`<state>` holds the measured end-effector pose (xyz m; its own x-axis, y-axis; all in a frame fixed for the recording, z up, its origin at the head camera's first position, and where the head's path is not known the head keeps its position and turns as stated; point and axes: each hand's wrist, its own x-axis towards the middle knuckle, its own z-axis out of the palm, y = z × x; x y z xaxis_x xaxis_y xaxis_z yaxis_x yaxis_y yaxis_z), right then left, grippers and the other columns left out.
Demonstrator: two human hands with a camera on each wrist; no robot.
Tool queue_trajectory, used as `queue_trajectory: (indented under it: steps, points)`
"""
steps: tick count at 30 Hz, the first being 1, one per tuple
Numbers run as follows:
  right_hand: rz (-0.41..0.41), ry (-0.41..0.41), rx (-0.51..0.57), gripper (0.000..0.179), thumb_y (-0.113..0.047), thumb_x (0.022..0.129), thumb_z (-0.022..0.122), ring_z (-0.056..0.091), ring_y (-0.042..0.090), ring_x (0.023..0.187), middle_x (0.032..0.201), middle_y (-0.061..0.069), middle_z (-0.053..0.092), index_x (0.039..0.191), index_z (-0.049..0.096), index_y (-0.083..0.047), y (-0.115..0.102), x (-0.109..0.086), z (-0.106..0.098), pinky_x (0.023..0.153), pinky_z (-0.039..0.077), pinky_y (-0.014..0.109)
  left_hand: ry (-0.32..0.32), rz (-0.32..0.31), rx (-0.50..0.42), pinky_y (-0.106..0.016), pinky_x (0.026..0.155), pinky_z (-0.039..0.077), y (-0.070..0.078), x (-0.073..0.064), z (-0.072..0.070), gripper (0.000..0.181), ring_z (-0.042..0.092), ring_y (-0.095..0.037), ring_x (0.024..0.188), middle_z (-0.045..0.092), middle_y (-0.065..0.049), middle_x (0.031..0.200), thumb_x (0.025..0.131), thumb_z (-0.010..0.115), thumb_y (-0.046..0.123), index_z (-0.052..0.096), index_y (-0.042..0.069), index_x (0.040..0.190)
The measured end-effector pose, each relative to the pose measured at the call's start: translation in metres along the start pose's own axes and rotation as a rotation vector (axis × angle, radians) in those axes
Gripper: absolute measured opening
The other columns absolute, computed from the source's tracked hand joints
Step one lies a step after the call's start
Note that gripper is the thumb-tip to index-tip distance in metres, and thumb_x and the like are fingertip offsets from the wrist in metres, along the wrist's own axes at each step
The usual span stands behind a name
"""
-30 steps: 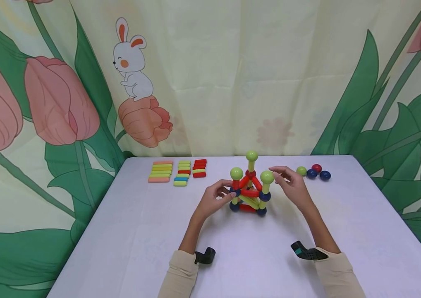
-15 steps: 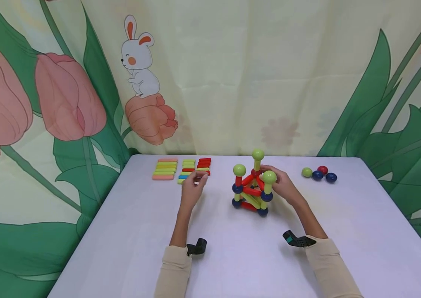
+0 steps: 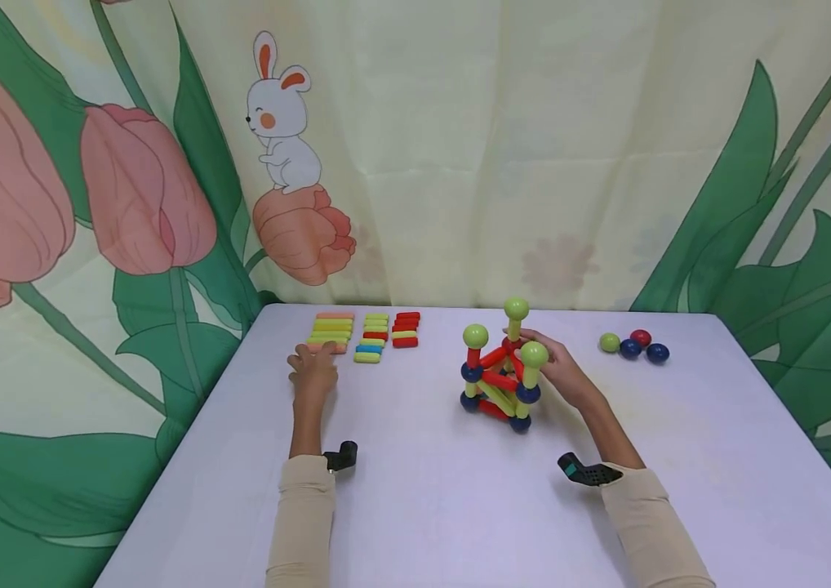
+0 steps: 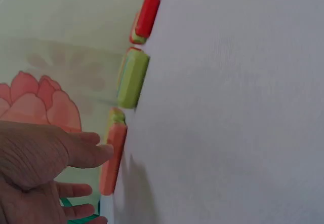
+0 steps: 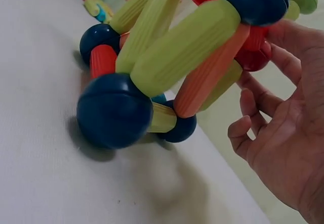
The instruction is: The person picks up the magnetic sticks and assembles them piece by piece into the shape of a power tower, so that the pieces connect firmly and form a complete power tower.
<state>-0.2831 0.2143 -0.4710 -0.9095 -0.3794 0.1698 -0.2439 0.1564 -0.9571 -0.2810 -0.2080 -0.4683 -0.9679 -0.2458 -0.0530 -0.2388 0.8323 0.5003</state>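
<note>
Stick-and-ball frame (image 3: 498, 380) stands on the white table (image 3: 430, 498), right of centre, right hand (image 3: 564, 374) at its far right side, fingers bent and partly hidden behind it, can't tell if gripping. Left hand (image 3: 313, 376) is spread, holding nothing, thumb at the near coral stick (image 4: 114, 158), contact unclear. Other sticks (image 3: 375, 335) lie in columns just beside, four loose balls (image 3: 630, 349) far right, tulip-print curtain (image 3: 423, 163) behind.

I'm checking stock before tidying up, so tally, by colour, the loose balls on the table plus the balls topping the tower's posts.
Green balls topping the tower: 3
Loose green ball: 1
Loose red ball: 1
Loose dark blue balls: 2
Total: 7
</note>
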Motion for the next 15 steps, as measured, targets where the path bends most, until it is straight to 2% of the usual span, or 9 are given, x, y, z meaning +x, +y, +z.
queue_trajectory:
  steps: [2,4,6,11,15]
  points:
    - [-0.013,-0.009,0.002,0.048,-0.023,0.100,0.055,0.037,0.022,0.142,0.146,0.007,0.051,0.144,0.044,-0.006,0.001,-0.001,0.000,0.114,0.018,0.067,-0.018,0.008,0.043,-0.071,0.104,0.028,-0.005,0.003,-0.002,0.049,0.021,-0.054,0.132,0.021,-0.036,0.144,0.096,0.056,0.008,0.047,0.016,0.143]
    - [-0.018,-0.015,-0.001,0.046,-0.021,0.100,0.055,0.041,0.014,0.137,0.141,-0.002,0.055,0.143,0.045,-0.006,0.001,-0.002,-0.001,0.113,0.020,0.067,-0.013,0.021,0.080,-0.072,0.103,0.030,-0.009,0.006,-0.002,0.049,0.028,-0.053,0.129,0.029,-0.034,0.141,0.096,0.058,0.009,0.047,0.016,0.143]
    - [-0.017,-0.010,-0.012,0.043,-0.018,0.100,0.055,0.044,0.011,0.132,0.137,-0.005,0.058,0.141,0.047,-0.005,0.001,-0.003,-0.001,0.112,0.024,0.066,0.011,0.041,0.100,-0.071,0.100,0.033,-0.014,0.008,-0.002,0.048,0.036,-0.051,0.125,0.036,-0.033,0.137,0.095,0.060,0.010,0.050,0.015,0.141]
    - [0.002,0.023,-0.061,0.037,-0.013,0.100,0.054,0.045,0.027,0.130,0.137,0.016,0.055,0.136,0.052,-0.003,0.001,-0.005,-0.002,0.110,0.032,0.062,0.093,0.062,0.086,-0.065,0.095,0.040,-0.023,0.012,0.000,0.041,0.045,-0.045,0.115,0.044,-0.029,0.129,0.093,0.063,0.010,0.057,0.012,0.134]
    - [0.012,0.044,-0.088,0.037,-0.014,0.100,0.055,0.044,0.035,0.130,0.139,0.023,0.052,0.135,0.053,-0.003,0.000,-0.007,-0.002,0.109,0.034,0.062,0.122,0.078,0.074,-0.063,0.094,0.042,-0.023,0.014,-0.003,0.036,0.044,-0.044,0.116,0.042,-0.028,0.130,0.094,0.063,0.010,0.059,0.009,0.129]
